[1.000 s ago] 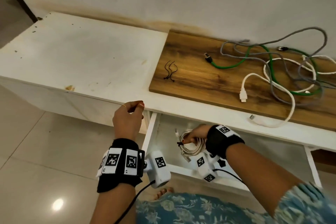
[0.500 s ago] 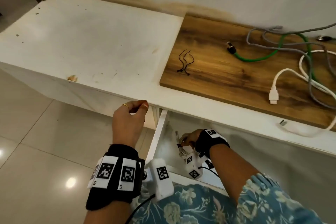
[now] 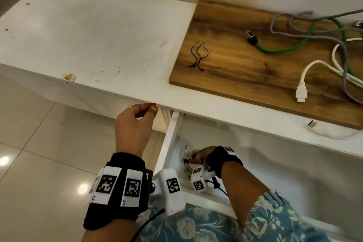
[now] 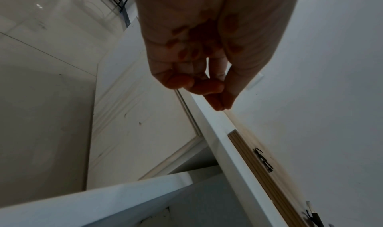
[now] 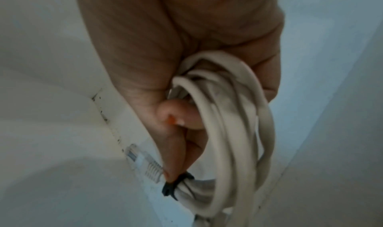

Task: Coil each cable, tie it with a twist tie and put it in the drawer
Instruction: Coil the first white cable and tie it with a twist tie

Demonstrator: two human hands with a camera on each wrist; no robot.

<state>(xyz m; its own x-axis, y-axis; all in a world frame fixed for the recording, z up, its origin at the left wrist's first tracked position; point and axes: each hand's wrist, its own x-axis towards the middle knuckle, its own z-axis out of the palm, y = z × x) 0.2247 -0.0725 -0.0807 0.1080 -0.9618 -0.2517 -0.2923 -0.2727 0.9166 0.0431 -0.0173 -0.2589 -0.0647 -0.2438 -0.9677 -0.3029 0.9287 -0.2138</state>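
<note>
My right hand [image 3: 204, 156] reaches down into the open white drawer [image 3: 170, 143] and grips a coiled white cable [image 3: 193, 153]. In the right wrist view the fingers [image 5: 180, 115] curl through the coil [image 5: 234, 132], and a black twist tie [image 5: 173, 183] binds it at the bottom. Its clear plug [image 5: 145, 163] points at the drawer's corner. My left hand [image 3: 137, 122] hovers at the table's front edge, left of the drawer. The fingers [image 4: 207, 84] are loosely curled against the thumb and hold nothing. Spare black twist ties [image 3: 198, 57] lie on the wooden board [image 3: 245, 72].
Loose green [image 3: 284, 47], grey [image 3: 294, 23] and white [image 3: 314, 65] cables lie tangled on the board's right side. One white cable end [image 3: 312, 124] hangs over the table's front edge. A white tabletop [image 3: 88, 31] stretches left, with tiled floor [image 3: 39, 153] below.
My right hand has gone lower and deeper into the drawer with the tied coil, towards its left corner. The left hand has stayed at the table edge.
</note>
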